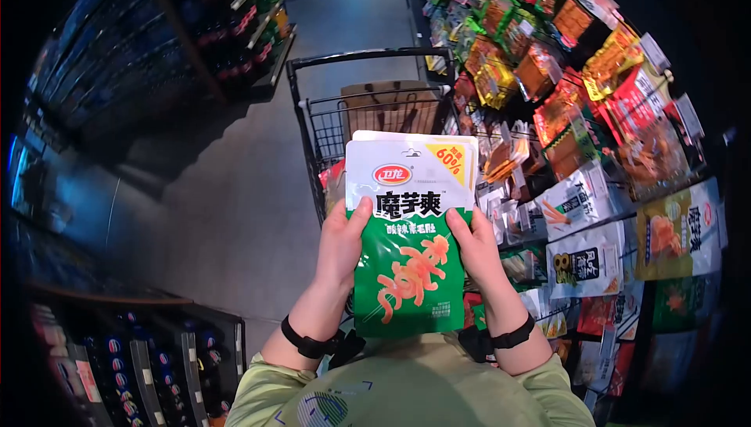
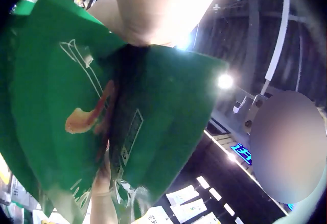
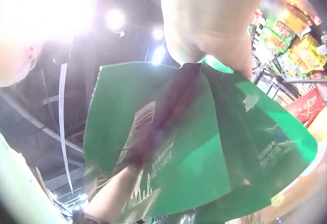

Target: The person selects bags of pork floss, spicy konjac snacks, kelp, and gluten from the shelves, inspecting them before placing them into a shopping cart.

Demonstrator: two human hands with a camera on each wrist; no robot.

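Packets [image 1: 411, 270], green and white, at centre. Left hand [image 1: 343, 247] pinches their 9 o'clock edge, right hand [image 1: 477, 251] the 3 o'clock; thumbs in front, other fingers mostly hidden behind, gap packet-thin. Cart [image 1: 368, 55] beyond, 12 o'clock. Snack rack [image 1: 563, 114], 1 to 4. Bottles [image 1: 117, 364], 7 to 8.

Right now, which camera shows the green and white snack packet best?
The head view: it shows the packet nearly face-on, white top and green bottom. Both wrist views show mostly bent green parts, close and angled.
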